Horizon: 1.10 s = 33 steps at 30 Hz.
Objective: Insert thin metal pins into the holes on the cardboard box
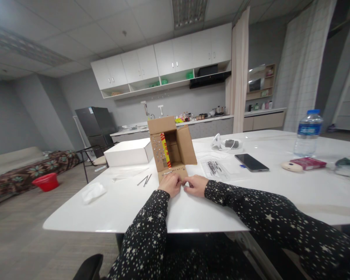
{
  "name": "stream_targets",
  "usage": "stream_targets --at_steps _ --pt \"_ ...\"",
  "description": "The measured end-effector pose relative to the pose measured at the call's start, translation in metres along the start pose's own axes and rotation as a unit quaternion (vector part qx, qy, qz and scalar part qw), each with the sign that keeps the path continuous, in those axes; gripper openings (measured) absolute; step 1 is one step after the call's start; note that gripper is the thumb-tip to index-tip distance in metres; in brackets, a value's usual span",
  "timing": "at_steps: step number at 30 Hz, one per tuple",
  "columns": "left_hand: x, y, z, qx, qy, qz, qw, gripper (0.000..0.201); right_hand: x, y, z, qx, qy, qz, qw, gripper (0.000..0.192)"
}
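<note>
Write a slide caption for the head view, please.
Left hand and right hand at the near flap of an open box, a phone lying to the right.

Matt brown cardboard box (158,152), with a smooth, slightly shiny red-and-yellow printed strip (165,149). The white tabletop (125,212) is smooth and glossy, catching soft reflections. A white carton (128,152) looks like smooth, low-sheen card. Slim grey rods (147,180) look metallic. The smartphone (252,162) has a dark, glossy, glass-like face; the water bottle (306,146) is clear, shiny plastic. A flat packet (217,169) looks like transparent plastic film. The sleeves (150,221) are soft, star-printed cloth. On the floor, the red basin (46,182) looks like smooth plastic.
</note>
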<state>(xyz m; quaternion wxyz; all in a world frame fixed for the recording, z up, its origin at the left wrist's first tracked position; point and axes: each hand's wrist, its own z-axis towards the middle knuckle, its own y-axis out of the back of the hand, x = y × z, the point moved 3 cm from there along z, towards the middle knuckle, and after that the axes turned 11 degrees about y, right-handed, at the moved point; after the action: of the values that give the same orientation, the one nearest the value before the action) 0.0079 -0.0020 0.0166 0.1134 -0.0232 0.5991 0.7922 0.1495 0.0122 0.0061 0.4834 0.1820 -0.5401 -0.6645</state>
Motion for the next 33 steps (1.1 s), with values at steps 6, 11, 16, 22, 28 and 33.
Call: stream_targets --at_steps 6,11,16,22,28,33 --pt "0.002 -0.002 0.001 -0.012 0.006 0.007 1.0 0.01 0.0 0.0 0.001 0.008 0.003 -0.004 1.0 0.027" --pt "0.004 -0.004 0.004 -0.031 0.011 0.008 0.999 0.015 0.0 0.0 0.001 0.013 0.004 -0.004 1.0 0.027" --pt "0.008 -0.005 0.007 -0.057 0.008 0.0 0.998 0.017 0.0 0.0 0.0 0.01 -0.001 -0.009 1.0 0.026" --pt "0.008 0.001 0.007 -0.119 0.003 -0.013 0.993 0.016 -0.002 -0.001 0.0 0.01 -0.009 -0.014 1.0 0.028" --pt "0.008 0.008 0.007 -0.179 0.001 -0.039 0.983 0.015 -0.003 -0.001 0.0 0.013 -0.013 -0.021 1.0 0.028" --pt "0.009 0.011 0.006 -0.205 0.005 -0.044 0.978 0.02 -0.002 0.0 -0.001 0.018 -0.009 -0.021 1.0 0.029"
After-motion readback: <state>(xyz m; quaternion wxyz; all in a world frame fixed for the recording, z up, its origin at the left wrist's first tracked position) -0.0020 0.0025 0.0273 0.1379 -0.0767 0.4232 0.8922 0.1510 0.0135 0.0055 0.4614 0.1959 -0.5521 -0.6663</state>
